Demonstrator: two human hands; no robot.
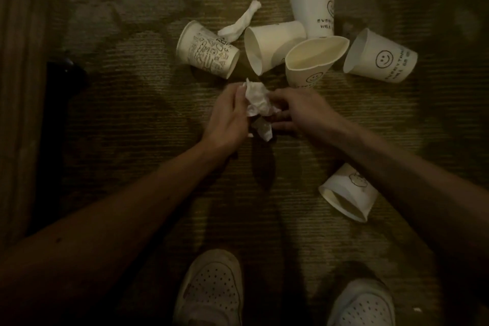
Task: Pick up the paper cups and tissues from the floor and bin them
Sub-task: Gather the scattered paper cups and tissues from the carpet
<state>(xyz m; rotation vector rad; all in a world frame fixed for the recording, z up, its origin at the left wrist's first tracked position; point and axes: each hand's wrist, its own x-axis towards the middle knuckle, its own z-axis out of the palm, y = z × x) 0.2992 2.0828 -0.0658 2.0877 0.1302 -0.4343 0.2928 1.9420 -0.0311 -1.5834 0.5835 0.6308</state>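
Several white paper cups lie on the dim carpet: a doodle-printed cup [207, 50], a plain cup [272, 47], an upright-looking smiley cup [315, 63], another smiley cup [316, 8] behind it, one [381, 57] at right, and one [348, 193] under my right forearm. A twisted tissue [242, 22] lies behind the cups. My left hand [227, 116] grips a crumpled tissue [256, 99]. My right hand [296, 111] pinches the same wad from the other side. A smaller crumpled tissue [263, 128] sits just beneath, between my hands.
My two white shoes [209, 291] [362, 304] stand at the bottom edge. A dark object [62, 79] stands at the left beside a wooden surface [16, 87]. No bin is in view. The patterned carpet [132, 119] is dimly lit.
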